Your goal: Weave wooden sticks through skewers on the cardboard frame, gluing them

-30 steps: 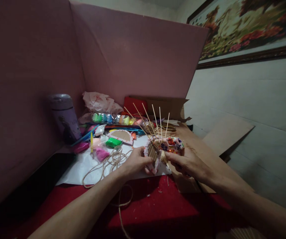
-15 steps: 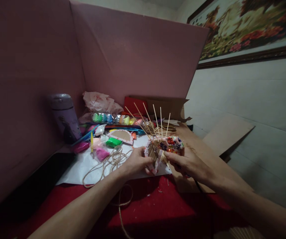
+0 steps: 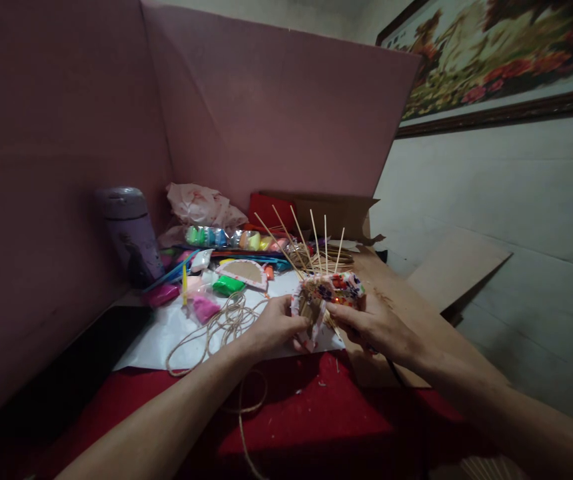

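Observation:
Both my hands hold a small basket-like craft piece (image 3: 334,290) covered in flowered paper, with several thin wooden skewers (image 3: 311,240) fanning up out of it. My left hand (image 3: 271,327) grips its left side, thumb and fingers pinched on the rim. My right hand (image 3: 371,323) grips the right side, its fingers curled round the piece and pinching near the base of the skewers. A length of jute twine (image 3: 216,327) lies in loops on the white paper (image 3: 166,337) left of my left hand and trails down over the red cloth (image 3: 306,413).
A lilac flask (image 3: 129,233) stands at the back left. Bags of coloured clay (image 3: 226,239), a crumpled plastic bag (image 3: 201,205), a half-round card fan (image 3: 246,272) and an open cardboard box (image 3: 336,213) crowd the back. Pink boards wall the left and rear. Brown cardboard (image 3: 406,307) lies right.
My right hand has shifted slightly left and closer onto the piece, and the skewers have tipped a little to the right. My left hand holds as before.

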`<state>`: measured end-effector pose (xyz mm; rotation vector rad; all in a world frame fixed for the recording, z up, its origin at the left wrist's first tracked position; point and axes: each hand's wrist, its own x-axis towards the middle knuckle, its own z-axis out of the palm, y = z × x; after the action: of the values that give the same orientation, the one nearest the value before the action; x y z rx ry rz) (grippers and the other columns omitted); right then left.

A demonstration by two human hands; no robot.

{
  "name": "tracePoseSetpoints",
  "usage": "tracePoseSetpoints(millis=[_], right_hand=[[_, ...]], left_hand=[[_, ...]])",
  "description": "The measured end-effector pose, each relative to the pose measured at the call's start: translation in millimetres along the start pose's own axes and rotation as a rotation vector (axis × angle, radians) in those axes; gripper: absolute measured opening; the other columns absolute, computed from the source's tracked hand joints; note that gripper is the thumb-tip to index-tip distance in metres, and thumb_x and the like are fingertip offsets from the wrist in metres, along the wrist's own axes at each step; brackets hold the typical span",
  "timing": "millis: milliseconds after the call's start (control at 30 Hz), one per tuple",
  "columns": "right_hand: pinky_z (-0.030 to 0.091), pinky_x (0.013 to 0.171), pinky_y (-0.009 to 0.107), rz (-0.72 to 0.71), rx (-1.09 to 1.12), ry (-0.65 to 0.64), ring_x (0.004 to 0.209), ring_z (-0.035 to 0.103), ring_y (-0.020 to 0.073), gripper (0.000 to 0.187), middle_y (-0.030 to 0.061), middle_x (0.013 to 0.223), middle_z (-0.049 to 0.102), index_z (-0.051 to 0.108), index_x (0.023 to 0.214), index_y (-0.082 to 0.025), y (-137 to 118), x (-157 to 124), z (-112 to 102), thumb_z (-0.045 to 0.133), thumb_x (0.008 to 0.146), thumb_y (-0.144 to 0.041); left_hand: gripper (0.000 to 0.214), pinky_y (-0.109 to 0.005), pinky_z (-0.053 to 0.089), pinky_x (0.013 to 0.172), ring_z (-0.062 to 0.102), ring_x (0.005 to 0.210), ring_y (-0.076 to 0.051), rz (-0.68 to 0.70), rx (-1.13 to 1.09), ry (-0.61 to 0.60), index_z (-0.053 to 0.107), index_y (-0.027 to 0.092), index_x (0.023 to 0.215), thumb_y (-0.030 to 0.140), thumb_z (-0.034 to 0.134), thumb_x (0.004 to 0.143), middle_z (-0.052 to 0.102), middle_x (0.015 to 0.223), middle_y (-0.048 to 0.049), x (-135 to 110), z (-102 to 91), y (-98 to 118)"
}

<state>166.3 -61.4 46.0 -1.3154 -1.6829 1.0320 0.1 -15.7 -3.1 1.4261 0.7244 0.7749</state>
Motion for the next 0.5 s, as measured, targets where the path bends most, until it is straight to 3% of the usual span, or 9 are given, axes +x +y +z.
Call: tracePoseSetpoints(millis=[267, 500], right_hand=[[0.030, 0.036, 0.019, 0.069, -0.012, -0.019, 0.039, 0.035, 0.0065, 0.028, -0.0054, 0.049, 0.041, 0.046, 0.065, -0.018, -4.0, -2.1, -0.2, 0.053, 0.079, -0.041], [0.035, 0.041, 0.021, 0.009, 0.020, -0.016, 0.046, 0.042, 0.0097, 0.022, -0.0023, 0.054, 0.048, 0.053, 0.073, -0.018, 0.1, -0.8, -1.1, 0.055, 0.078, -0.040]], left_hand=[[0.010, -0.021, 0.043, 0.040, 0.054, 0.039, -0.011, -0.015, 0.020, -0.003, 0.059, 0.009, 0.061, 0.019, 0.057, 0.062, 0.061, 0.049, -0.0056, 0.4, 0.0, -1.0], [0.009, -0.021, 0.044, 0.040, 0.055, 0.040, -0.012, -0.017, 0.012, -0.009, 0.059, 0.009, 0.064, 0.017, 0.056, 0.062, 0.062, 0.050, -0.0058, 0.0, -0.4, -0.2]])
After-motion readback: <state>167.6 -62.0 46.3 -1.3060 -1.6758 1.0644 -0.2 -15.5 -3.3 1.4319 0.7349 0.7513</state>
